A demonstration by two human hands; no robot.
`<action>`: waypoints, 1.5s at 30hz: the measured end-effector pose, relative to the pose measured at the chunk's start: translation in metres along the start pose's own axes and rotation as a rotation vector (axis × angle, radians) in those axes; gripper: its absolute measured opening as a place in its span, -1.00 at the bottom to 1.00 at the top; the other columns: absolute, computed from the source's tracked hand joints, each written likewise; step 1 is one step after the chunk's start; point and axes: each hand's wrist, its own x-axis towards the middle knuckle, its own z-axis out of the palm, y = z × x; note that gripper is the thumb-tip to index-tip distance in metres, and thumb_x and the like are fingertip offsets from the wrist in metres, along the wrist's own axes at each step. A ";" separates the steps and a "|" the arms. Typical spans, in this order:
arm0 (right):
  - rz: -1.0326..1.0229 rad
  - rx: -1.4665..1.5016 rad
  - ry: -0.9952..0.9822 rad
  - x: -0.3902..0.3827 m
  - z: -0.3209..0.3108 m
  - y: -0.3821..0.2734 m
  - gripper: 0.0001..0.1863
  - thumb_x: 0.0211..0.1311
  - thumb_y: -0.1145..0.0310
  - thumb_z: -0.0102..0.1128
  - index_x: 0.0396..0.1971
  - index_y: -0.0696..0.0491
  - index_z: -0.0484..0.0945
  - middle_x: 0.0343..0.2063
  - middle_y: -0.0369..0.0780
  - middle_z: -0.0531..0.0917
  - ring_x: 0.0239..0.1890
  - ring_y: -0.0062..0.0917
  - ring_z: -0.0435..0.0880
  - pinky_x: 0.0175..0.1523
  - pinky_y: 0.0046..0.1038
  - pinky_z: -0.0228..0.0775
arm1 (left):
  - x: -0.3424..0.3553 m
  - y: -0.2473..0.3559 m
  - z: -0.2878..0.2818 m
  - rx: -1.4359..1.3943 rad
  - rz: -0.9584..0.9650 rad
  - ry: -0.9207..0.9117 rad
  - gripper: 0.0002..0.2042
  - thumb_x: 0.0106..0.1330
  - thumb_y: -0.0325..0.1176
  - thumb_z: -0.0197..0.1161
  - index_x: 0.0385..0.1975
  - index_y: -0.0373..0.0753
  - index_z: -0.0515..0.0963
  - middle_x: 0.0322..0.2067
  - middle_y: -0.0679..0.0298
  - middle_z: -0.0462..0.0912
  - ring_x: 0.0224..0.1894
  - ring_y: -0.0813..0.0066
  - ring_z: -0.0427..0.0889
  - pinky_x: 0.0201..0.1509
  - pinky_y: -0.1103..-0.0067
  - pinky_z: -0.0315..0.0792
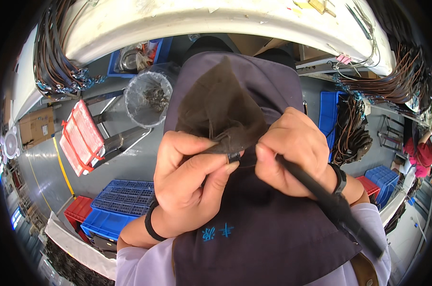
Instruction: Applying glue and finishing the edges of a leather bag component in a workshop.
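Note:
A dark brown cloth piece, pointed at its far end, lies over my lap on a dark purple apron. At its near edge, the thumb and fingers of my left hand pinch the gathered cloth together with a small black piece. Just to the right, my right hand is closed around a black strap, with its fingertips at the cloth's edge. The strap's long end hangs down past my right wrist. Whether it joins the small black piece is hidden by my fingers.
A white worktable spans the far side, with bundles of brown cords hanging at its left. A lined waste bin stands left of my knees. Blue crates are at lower left. Another person in red is at far right.

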 end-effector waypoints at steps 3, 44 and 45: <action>0.216 0.313 0.009 -0.008 -0.011 0.008 -0.89 0.01 0.62 0.17 -0.45 0.16 0.43 -0.58 -0.21 0.50 -0.63 -0.49 0.39 -0.49 -0.49 0.24 | 0.000 -0.005 0.003 -0.100 -0.057 -0.008 -0.85 -0.03 -0.60 0.36 -0.42 -0.33 0.61 -0.37 0.21 0.50 -0.40 0.45 0.46 -0.37 0.65 0.37; 0.417 -0.817 0.056 0.054 -0.155 0.214 -0.56 0.09 0.07 0.24 -0.18 0.12 0.55 -0.31 -0.14 0.55 -0.19 -0.39 0.49 -0.16 -0.41 0.38 | 0.033 -0.018 -0.002 -0.443 -0.280 -0.184 -0.88 0.14 -0.69 0.20 -0.32 -0.45 0.50 -0.17 0.17 0.32 -0.15 0.47 0.55 -0.15 0.72 0.48; 0.380 -0.801 0.129 0.056 -0.152 0.215 -0.56 0.08 0.06 0.26 -0.22 0.12 0.53 -0.41 -0.23 0.52 -0.31 -0.54 0.46 -0.28 -0.52 0.35 | 0.035 -0.020 0.002 -0.518 -0.291 -0.183 -0.86 0.15 -0.69 0.19 -0.29 -0.45 0.52 -0.17 0.19 0.32 -0.13 0.49 0.54 -0.13 0.71 0.47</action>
